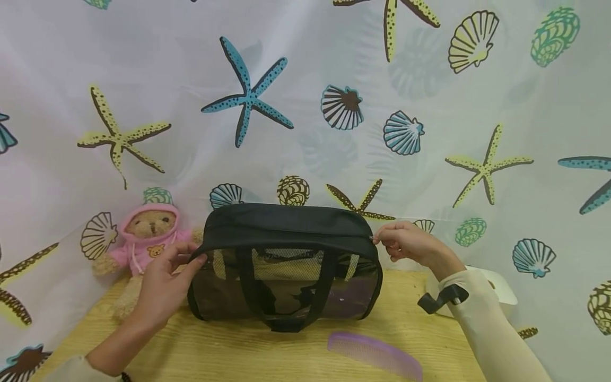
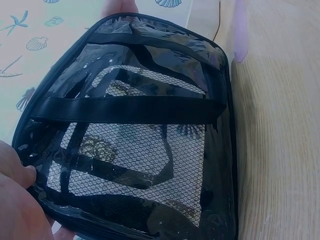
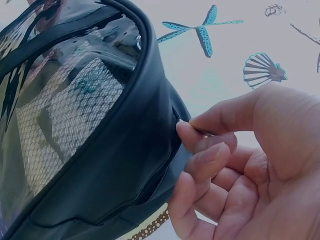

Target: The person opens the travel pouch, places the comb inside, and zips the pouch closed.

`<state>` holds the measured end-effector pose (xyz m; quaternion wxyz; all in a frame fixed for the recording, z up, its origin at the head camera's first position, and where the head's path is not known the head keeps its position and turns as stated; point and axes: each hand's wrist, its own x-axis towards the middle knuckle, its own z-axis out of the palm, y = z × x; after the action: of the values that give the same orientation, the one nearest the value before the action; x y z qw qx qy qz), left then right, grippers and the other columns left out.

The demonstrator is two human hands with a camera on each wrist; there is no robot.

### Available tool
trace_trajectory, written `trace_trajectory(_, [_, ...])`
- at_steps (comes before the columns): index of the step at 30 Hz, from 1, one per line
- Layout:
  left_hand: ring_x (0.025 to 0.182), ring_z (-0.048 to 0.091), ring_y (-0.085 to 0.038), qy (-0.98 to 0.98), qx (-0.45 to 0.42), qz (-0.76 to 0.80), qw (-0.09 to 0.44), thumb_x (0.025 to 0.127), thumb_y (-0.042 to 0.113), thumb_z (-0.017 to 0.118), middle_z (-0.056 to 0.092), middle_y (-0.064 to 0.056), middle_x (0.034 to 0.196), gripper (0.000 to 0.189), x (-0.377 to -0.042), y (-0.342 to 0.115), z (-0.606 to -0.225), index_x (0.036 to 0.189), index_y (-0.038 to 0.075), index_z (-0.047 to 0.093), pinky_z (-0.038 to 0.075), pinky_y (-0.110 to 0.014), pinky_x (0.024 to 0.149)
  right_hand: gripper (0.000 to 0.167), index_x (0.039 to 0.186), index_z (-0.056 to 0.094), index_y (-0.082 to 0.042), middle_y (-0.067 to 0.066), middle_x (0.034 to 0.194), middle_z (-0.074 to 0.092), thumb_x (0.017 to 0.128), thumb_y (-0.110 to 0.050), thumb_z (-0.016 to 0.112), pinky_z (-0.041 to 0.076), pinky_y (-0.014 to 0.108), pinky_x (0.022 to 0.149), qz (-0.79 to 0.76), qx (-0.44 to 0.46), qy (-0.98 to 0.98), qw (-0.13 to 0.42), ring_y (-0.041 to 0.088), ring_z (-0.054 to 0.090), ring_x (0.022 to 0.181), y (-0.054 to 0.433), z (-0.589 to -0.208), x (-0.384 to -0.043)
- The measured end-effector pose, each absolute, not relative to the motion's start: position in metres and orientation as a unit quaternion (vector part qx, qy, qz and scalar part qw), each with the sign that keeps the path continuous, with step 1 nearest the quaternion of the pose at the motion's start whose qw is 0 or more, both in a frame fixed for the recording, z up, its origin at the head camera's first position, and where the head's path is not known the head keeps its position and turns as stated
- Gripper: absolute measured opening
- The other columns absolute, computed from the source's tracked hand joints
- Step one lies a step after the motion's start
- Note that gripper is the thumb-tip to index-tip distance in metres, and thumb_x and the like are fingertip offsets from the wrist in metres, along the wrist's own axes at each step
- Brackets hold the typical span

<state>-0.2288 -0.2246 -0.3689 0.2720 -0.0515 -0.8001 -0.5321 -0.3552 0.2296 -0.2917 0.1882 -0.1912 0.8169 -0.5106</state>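
So, head view: the black see-through bag (image 1: pixel 286 262) sits on the wooden table (image 1: pixel 215 355), purple comb (image 1: pixel 374 354) in front. My left hand (image 1: pixel 167 281) grips its left top edge; my right hand (image 1: pixel 410 243) pinches the zipper pull (image 1: pixel 372 238) at the other end. Left wrist cam: thumb's on the bag's edge. Right wrist cam: thumb and index nipped together, other fingers loosely curled.

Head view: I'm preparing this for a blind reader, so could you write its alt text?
A partly see-through black bag stands on a wooden table, a person's left grip on one top corner, right grip pinching the zip pull at the other end. A teddy bear in pink is at left; a purple comb lies in front.
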Motion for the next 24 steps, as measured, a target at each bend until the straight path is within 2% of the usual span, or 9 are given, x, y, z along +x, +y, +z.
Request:
trace_trajectory(5, [0.094, 0.061, 0.013, -0.801, -0.055, -0.53, 0.273, 0.101, 0.014, 0.067, 0.065, 0.006, 0.108, 0.017, -0.229, -0.223, -0.368, 0.112, 0.001, 0.064, 0.053, -0.008, 0.077, 0.027, 0.107, 0.065, -0.002, -0.004, 0.066, 0.034, 0.109, -0.019, 0.044, 0.036, 0.031, 0.062, -0.498, -0.199, 0.823, 0.186, 0.016, 0.034, 0.058, 0.225, -0.286, -0.351])
trace_trajectory(7, [0.094, 0.061, 0.013, -0.801, -0.054, -0.53, 0.274, 0.101, 0.014, 0.067, 0.065, 0.008, 0.107, 0.017, -0.228, -0.223, -0.368, 0.112, 0.001, 0.064, 0.053, -0.007, 0.077, 0.027, 0.107, 0.065, -0.002, -0.003, 0.067, 0.036, 0.109, -0.02, 0.045, 0.037, 0.031, 0.062, -0.496, -0.201, 0.824, 0.186, 0.016, 0.034, 0.058, 0.223, -0.284, -0.35])
trace_trajectory(12, [0.092, 0.061, 0.012, -0.8, -0.051, -0.533, 0.27, 0.101, 0.014, 0.067, 0.061, 0.025, 0.098, 0.018, -0.226, -0.223, -0.369, 0.112, 0.0, 0.064, 0.053, -0.008, 0.076, 0.026, 0.107, 0.066, -0.003, -0.003, 0.069, 0.038, 0.109, -0.02, 0.046, 0.037, 0.031, 0.062, -0.497, -0.196, 0.823, 0.191, 0.016, 0.033, 0.057, 0.22, -0.282, -0.348])
trace_trajectory(18, [0.091, 0.061, 0.012, -0.8, -0.052, -0.532, 0.272, 0.1, 0.013, 0.068, 0.061, 0.026, 0.096, 0.019, -0.226, -0.223, -0.369, 0.112, -0.001, 0.065, 0.053, -0.007, 0.075, 0.026, 0.104, 0.066, -0.004, -0.003, 0.07, 0.038, 0.109, -0.019, 0.047, 0.036, 0.031, 0.062, -0.5, -0.196, 0.821, 0.194, 0.016, 0.034, 0.058, 0.219, -0.281, -0.348])
trace_trajectory(24, [0.091, 0.062, 0.012, -0.799, -0.054, -0.533, 0.272, 0.1, 0.013, 0.068, 0.061, 0.026, 0.096, 0.018, -0.227, -0.223, -0.369, 0.111, -0.001, 0.065, 0.053, -0.007, 0.076, 0.026, 0.107, 0.065, 0.001, -0.002, 0.07, 0.038, 0.108, -0.019, 0.048, 0.034, 0.03, 0.06, -0.495, -0.216, 0.818, 0.198, 0.016, 0.034, 0.058, 0.215, -0.277, -0.348])
